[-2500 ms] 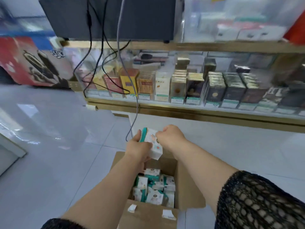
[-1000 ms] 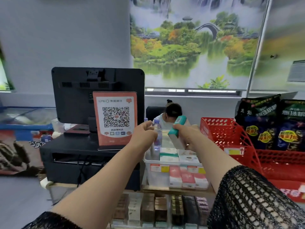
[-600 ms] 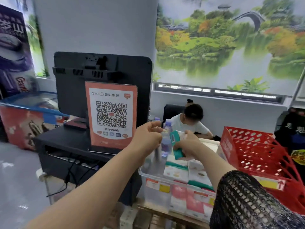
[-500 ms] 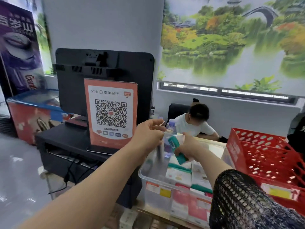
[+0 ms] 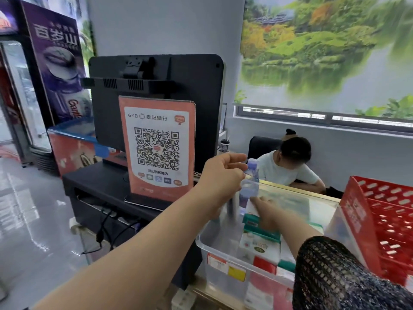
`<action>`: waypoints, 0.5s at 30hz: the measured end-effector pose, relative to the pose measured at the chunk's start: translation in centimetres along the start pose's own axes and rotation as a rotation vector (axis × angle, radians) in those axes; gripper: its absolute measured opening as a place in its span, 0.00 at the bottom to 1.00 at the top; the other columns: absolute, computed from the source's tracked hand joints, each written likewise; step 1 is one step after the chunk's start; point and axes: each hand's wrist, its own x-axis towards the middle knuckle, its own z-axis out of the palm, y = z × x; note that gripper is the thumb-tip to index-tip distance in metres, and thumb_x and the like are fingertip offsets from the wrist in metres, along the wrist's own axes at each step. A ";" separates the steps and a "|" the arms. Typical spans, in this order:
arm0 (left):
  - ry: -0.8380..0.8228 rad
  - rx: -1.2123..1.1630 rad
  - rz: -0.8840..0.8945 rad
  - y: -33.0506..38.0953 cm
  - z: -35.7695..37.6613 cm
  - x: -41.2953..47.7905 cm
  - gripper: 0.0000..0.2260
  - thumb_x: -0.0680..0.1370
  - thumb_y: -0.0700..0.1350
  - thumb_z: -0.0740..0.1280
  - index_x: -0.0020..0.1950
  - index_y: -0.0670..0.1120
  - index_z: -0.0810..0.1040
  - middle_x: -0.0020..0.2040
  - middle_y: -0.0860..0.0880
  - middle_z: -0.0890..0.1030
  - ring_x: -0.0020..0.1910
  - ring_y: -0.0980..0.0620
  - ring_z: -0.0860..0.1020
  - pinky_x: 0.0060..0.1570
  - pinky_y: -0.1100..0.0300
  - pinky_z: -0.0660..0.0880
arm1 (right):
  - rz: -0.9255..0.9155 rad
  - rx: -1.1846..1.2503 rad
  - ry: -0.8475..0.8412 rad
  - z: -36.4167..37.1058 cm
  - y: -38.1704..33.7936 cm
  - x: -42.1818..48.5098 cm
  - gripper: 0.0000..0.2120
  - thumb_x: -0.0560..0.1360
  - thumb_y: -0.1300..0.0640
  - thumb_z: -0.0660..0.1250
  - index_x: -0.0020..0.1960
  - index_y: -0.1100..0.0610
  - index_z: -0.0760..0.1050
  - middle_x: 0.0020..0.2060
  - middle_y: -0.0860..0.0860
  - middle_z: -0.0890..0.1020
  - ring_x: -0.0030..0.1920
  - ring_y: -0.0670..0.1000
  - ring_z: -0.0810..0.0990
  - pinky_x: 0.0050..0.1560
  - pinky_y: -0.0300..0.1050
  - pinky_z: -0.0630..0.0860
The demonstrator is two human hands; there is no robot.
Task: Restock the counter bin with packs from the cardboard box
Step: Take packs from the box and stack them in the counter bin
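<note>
Gripping a boxy white, teal-edged cardboard pack (image 5: 251,212), the right hand (image 5: 267,214) is reaching among stacked packs (image 5: 260,242) at the clear plastic bin's (image 5: 214,249) twelve o'clock end. The left hand (image 5: 221,175) is hovering at eleven o'clock, fingers loosely curled, grasp unclear.

bin (image 5: 212,253) 1 | water bottle (image 5: 251,183) 1 | QR sign (image 5: 156,146) 1 | held pack (image 5: 251,208) 1 | left hand (image 5: 221,175) — right hand (image 5: 267,214) — 2

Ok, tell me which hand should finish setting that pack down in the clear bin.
Right. The right hand is down inside the bin, on the pack. The left hand hovers above the bin's edge beside the water bottle, with no pack in it.
</note>
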 end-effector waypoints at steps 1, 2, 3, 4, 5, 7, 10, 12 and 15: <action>0.001 0.000 -0.003 0.0 -0.1 0.0 0.18 0.77 0.31 0.59 0.62 0.48 0.76 0.55 0.49 0.80 0.57 0.51 0.78 0.52 0.60 0.78 | -0.010 -0.027 0.003 0.1 0.0 0.1 0.38 0.74 0.56 0.68 0.77 0.50 0.50 0.73 0.54 0.62 0.71 0.58 0.63 0.69 0.56 0.65; 0.003 0.003 -0.005 0.0 -0.1 0.1 0.18 0.78 0.31 0.59 0.62 0.48 0.76 0.55 0.50 0.80 0.57 0.51 0.78 0.53 0.59 0.78 | -0.019 -0.053 0.014 0.2 0.0 0.1 0.37 0.74 0.57 0.68 0.77 0.50 0.51 0.72 0.54 0.64 0.71 0.58 0.64 0.68 0.55 0.66; 0.004 0.006 -0.006 0.0 -0.2 0.1 0.17 0.78 0.31 0.60 0.61 0.48 0.76 0.55 0.50 0.80 0.56 0.51 0.78 0.53 0.58 0.78 | -0.028 -0.080 0.029 0.3 -0.1 0.2 0.36 0.75 0.58 0.67 0.76 0.51 0.53 0.72 0.54 0.65 0.70 0.58 0.65 0.67 0.54 0.66; 0.007 0.009 -0.005 0.0 -0.2 0.1 0.17 0.77 0.31 0.60 0.61 0.48 0.76 0.54 0.50 0.80 0.56 0.51 0.78 0.53 0.58 0.78 | -0.036 -0.112 0.047 0.4 -0.2 0.2 0.34 0.75 0.59 0.67 0.76 0.52 0.55 0.71 0.55 0.66 0.69 0.58 0.66 0.67 0.53 0.67; 0.009 0.007 -0.004 0.0 -0.3 0.1 0.17 0.77 0.31 0.60 0.60 0.48 0.76 0.54 0.50 0.80 0.56 0.51 0.78 0.53 0.57 0.78 | -0.044 -0.146 0.057 0.4 -0.3 0.2 0.31 0.75 0.59 0.67 0.74 0.54 0.58 0.70 0.56 0.67 0.68 0.58 0.68 0.66 0.52 0.69; 0.011 0.002 -0.005 0.0 -0.5 0.0 0.17 0.77 0.31 0.60 0.60 0.48 0.77 0.52 0.50 0.80 0.55 0.51 0.78 0.52 0.58 0.79 | -0.055 -0.188 0.064 0.5 -0.3 0.1 0.27 0.76 0.59 0.67 0.71 0.56 0.62 0.67 0.57 0.68 0.66 0.58 0.70 0.63 0.51 0.70; 0.011 0.001 -0.015 0.0 -0.6 0.0 0.18 0.77 0.30 0.60 0.59 0.49 0.77 0.52 0.51 0.80 0.55 0.51 0.78 0.52 0.58 0.78 | -0.051 -0.191 0.075 0.4 -0.3 -0.2 0.24 0.76 0.60 0.67 0.70 0.56 0.64 0.65 0.57 0.71 0.64 0.57 0.73 0.61 0.50 0.72; 0.010 0.004 -0.021 0.1 -0.7 0.0 0.18 0.77 0.30 0.60 0.58 0.50 0.76 0.53 0.50 0.80 0.56 0.51 0.78 0.53 0.57 0.78 | -0.041 -0.185 0.081 0.6 -0.2 -0.2 0.26 0.76 0.60 0.66 0.71 0.55 0.63 0.64 0.57 0.72 0.63 0.57 0.74 0.61 0.50 0.74; 0.002 0.002 -0.023 0.2 -0.7 -0.1 0.18 0.77 0.30 0.60 0.58 0.50 0.76 0.55 0.50 0.79 0.57 0.51 0.77 0.54 0.57 0.78 | -0.019 -0.192 0.076 0.8 -0.1 -0.2 0.28 0.76 0.59 0.66 0.73 0.53 0.60 0.64 0.57 0.73 0.63 0.57 0.74 0.60 0.50 0.74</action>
